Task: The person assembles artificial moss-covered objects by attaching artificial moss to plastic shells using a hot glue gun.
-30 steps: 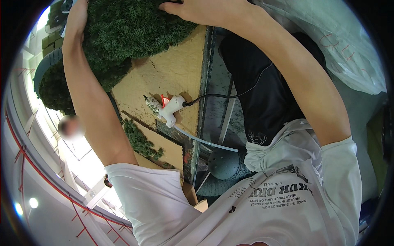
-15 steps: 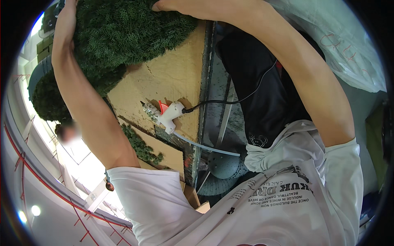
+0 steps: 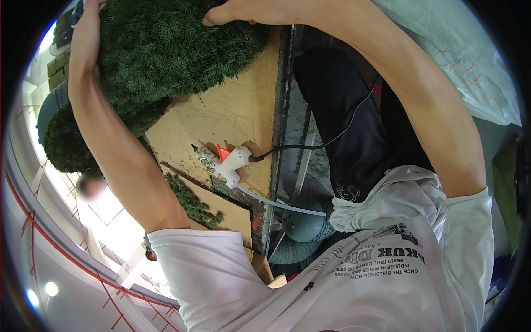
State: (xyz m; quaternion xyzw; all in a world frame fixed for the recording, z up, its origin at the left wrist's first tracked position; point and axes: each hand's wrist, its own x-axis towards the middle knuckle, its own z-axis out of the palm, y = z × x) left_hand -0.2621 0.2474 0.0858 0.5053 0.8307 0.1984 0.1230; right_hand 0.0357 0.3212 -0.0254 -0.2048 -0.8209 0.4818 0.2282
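Note:
A big mound of dark green artificial foliage fills the upper part of the head view, between my two arms. At its upper right, my right hand rests against the greenery with its thumb stretched out; the other fingers are mostly hidden or cut off. By the foliage's left side, my left hand runs out past the top edge, so its fingers hardly show. Below the mound, a white glue gun with a red trigger lies on a tan board, touched by neither hand. A pale glue stick extends from it.
The glue gun's black cord runs right across my dark trousers. A smaller green sprig lies on cardboard at lower left. Another round green clump stands left of my arm. Clear plastic sheeting hangs at upper right. A person's blurred head shows far left.
The view has shifted slightly, with the board and glue gun a little lower and further right. Both hands stay beside the foliage.

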